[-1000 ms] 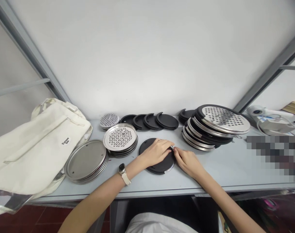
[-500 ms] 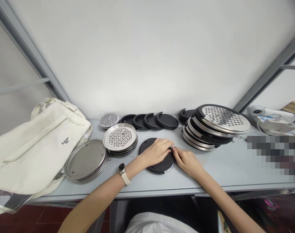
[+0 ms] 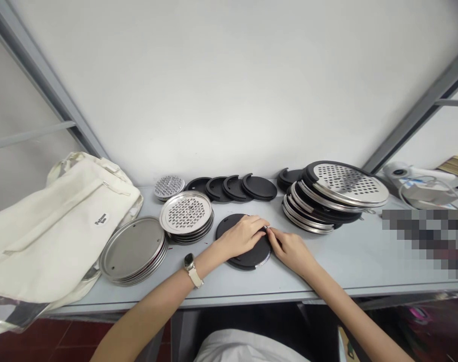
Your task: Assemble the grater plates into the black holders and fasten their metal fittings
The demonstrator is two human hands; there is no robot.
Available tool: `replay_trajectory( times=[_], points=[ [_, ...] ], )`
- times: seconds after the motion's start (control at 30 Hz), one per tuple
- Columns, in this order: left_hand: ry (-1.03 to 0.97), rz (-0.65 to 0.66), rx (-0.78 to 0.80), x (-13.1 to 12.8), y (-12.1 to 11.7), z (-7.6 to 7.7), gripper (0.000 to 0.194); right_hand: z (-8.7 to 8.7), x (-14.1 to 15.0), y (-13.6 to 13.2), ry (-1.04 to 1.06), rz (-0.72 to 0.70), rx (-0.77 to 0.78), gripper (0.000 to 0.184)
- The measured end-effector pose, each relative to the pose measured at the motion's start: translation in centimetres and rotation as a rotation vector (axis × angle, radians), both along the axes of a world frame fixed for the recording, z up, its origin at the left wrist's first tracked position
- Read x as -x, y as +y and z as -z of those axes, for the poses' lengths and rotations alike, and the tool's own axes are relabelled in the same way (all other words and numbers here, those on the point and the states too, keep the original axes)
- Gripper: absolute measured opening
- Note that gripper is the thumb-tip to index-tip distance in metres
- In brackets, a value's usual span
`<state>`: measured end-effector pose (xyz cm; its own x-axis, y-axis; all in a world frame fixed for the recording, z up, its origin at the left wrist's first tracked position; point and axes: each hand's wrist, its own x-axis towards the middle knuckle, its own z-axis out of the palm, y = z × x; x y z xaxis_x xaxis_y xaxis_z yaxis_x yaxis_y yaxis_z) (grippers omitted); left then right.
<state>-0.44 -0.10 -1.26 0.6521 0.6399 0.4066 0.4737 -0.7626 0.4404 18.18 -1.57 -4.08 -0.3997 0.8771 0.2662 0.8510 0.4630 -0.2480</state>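
Note:
A black round cover (image 3: 229, 226) lies flat on the grey shelf, with a strip of shiny metal showing along its lower right edge. Across its top rests my left hand (image 3: 244, 235), fingers bent over the right rim and gripping there. From the right, my right hand (image 3: 289, 249) pinches that same rim with thumb and forefinger. A small bright metal piece (image 3: 267, 228) shows between the fingertips; its shape is mostly hidden. Behind the hands, several black notched covers (image 3: 259, 187) lie overlapping along the wall.
To the left stand a stack of plain metal discs (image 3: 134, 249), a stack of grater discs (image 3: 187, 213) and a smaller grater pile (image 3: 169, 186). A cream bag (image 3: 63, 226) leans beside them. At right rise stacked covered graters (image 3: 345, 183), then a white corded device (image 3: 413, 173).
My fingertips shift very slightly at the cover's right rim. The cover and the stacks stay in place.

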Motion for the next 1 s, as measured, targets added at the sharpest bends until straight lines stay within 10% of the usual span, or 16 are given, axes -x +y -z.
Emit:
replay_trajectory(
  times=[1.0],
  points=[
    [-0.105,-0.072,0.159,0.02,-0.22,-0.15,0.040,0.05,0.27,-0.20,-0.116,0.007,-0.066,0.042]
  ],
)
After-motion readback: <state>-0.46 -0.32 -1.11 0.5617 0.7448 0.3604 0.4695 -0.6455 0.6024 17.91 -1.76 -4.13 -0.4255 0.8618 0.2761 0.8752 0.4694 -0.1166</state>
